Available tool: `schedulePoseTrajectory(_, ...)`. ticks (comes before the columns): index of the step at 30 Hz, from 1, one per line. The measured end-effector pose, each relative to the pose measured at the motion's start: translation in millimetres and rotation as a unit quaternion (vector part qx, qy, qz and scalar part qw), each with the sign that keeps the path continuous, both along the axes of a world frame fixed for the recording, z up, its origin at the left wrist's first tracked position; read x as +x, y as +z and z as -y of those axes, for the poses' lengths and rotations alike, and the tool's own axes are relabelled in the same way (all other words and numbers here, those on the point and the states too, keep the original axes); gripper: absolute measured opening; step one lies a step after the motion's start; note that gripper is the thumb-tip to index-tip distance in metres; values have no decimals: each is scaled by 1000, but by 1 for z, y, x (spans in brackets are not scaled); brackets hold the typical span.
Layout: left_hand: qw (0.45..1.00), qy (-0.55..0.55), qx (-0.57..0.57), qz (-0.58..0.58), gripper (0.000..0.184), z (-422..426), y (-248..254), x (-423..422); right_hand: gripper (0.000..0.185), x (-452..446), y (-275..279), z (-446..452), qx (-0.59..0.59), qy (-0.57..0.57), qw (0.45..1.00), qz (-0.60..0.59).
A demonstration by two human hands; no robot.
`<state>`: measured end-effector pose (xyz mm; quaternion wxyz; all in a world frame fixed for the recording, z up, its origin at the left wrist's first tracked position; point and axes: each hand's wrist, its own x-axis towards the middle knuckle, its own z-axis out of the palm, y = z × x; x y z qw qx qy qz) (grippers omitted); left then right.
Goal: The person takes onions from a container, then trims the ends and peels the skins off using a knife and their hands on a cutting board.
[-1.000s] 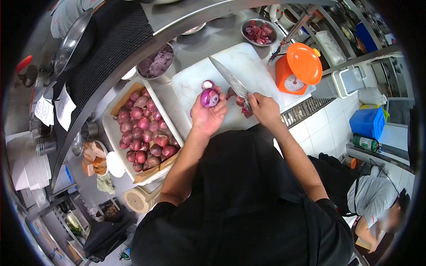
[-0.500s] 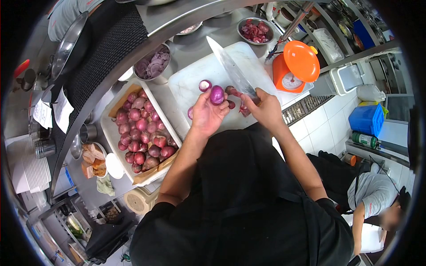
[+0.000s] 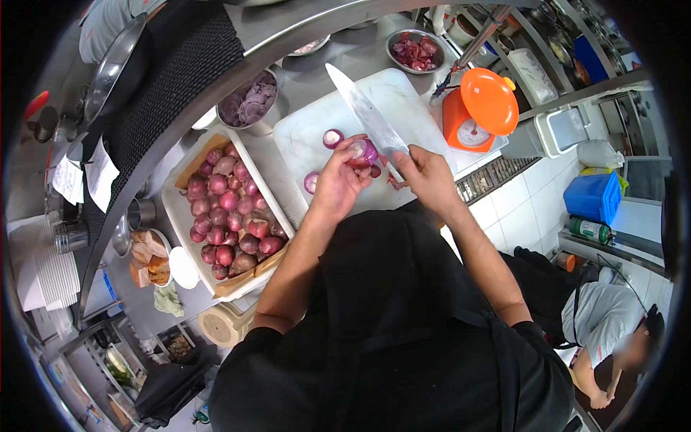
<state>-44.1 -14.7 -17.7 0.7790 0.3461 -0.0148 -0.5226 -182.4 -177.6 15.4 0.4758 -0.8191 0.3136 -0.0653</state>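
Over the white cutting board (image 3: 309,128), my left hand (image 3: 337,183) is closed on a red onion (image 3: 366,153) whose pale cut face shows. My right hand (image 3: 430,176) grips a large chef's knife (image 3: 366,109), its blade pointing away and to the left, the heel beside the onion. Two cut onion pieces lie on the board: one piece (image 3: 332,138) just beyond my left fingers, another piece (image 3: 311,182) left of that hand. Bits of dark red skin (image 3: 393,181) show between my hands, partly hidden by the right one.
A tray of whole red onions (image 3: 232,209) stands left of the board. Beyond are a bowl of sliced onion (image 3: 248,104) and a bowl of onion skins (image 3: 415,54). An orange scale (image 3: 461,119) sits at right. A co-worker (image 3: 601,317) bends at lower right.
The onion in my left hand has turned, so a pale cut face now shows. The knife has shifted slightly left, its blade closer to the onion. The co-worker's arms have moved.
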Motion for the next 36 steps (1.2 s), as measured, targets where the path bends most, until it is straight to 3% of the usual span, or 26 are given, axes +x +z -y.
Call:
schedulePoseTrajectory(2, 1000, 0, -13, -2, 45, -3, -9, 3, 55, -1, -2, 1, 76, -23, 997, 0)
schedulePoseTrajectory(11, 999, 19, -32, 14, 52, -6, -18, 5, 57, 2, 9, 2, -113, 15, 989, -97)
schedulePoseTrajectory(14, 999, 18, -35, 33, 56, -6, -11, 4, 57, 2, 8, 2, -106, 10, 990, -88)
schedulePoseTrajectory(17, 998, 10, -27, 60, 58, -7, -4, 3, 70, 1, -1, 3, -88, 16, 995, -36)
schedulePoseTrajectory(28, 979, -22, 11, 201, 61, -10, 18, -3, 64, 7, 30, -4, -80, 34, 996, -27)
schedulePoseTrajectory(36, 974, -27, 33, 221, 64, -11, 20, -3, 63, 4, 32, -7, -136, 47, 989, -12)
